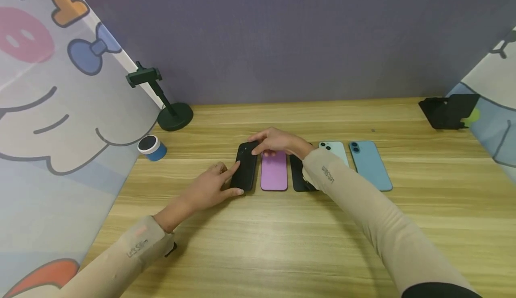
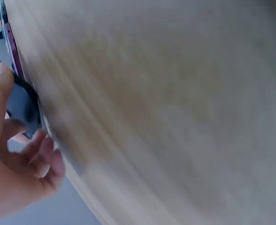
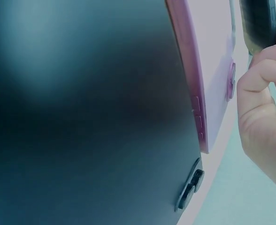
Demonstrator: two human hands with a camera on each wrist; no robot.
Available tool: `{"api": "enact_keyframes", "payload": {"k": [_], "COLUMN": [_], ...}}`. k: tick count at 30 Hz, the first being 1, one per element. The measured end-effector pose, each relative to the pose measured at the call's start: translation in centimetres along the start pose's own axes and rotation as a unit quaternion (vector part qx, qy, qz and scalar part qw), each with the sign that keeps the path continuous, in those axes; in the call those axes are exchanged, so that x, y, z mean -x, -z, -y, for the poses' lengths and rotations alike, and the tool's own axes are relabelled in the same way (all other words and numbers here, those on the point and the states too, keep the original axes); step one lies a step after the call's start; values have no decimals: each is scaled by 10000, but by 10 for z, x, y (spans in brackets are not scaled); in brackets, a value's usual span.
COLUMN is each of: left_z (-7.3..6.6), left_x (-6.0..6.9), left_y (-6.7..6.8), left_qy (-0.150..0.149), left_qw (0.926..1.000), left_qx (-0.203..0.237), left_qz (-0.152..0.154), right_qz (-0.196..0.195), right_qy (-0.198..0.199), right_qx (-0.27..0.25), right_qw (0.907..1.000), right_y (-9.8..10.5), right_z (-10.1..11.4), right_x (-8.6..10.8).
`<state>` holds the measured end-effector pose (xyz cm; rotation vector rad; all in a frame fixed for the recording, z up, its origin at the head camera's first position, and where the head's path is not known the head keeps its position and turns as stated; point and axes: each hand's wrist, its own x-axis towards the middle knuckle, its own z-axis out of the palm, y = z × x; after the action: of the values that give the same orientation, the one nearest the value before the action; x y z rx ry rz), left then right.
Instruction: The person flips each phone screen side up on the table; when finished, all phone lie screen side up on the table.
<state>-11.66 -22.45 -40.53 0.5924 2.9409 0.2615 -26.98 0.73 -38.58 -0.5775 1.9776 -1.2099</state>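
In the head view a black phone lies at the left end of a row of phones. My left hand holds its left edge and lower end with thumb and fingers. My right hand pinches its top right corner, above a purple phone. The left wrist view shows the left hand at the dark phone. In the right wrist view the right hand grips the end of the dark phone, beyond the purple phone and a nearer black one.
Another black phone, partly under the right forearm, a pale green phone and a blue phone continue the row. A dark stand and a blue jar are at left, a black holder at the back right.
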Motion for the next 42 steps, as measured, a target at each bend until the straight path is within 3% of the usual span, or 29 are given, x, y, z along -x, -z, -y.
{"api": "enact_keyframes", "payload": {"k": [4, 12, 19, 30, 42], "left_z": [-10, -33, -42, -36, -24], "left_x": [1, -2, -6, -7, -6], "left_y": [0, -1, -2, 0, 9], "left_qy": [-11, 245, 352, 40, -354], "left_qw": [9996, 9964, 9968, 9941, 9781], "left_qx": [123, 769, 677, 1065, 2049], "left_qz": [-252, -249, -252, -187, -133], "right_qz": [26, 7, -25, -45, -238], "right_qy": [-11, -54, -77, 152, 510], "right_qx": [64, 83, 116, 334, 233], "right_qw": [10000, 10000, 9999, 9993, 9981], "right_y": [-1, -1, -1, -1, -4], "right_z": [0, -2, -3, -4, -9], "right_x": [-1, -1, -1, 1, 5]}}
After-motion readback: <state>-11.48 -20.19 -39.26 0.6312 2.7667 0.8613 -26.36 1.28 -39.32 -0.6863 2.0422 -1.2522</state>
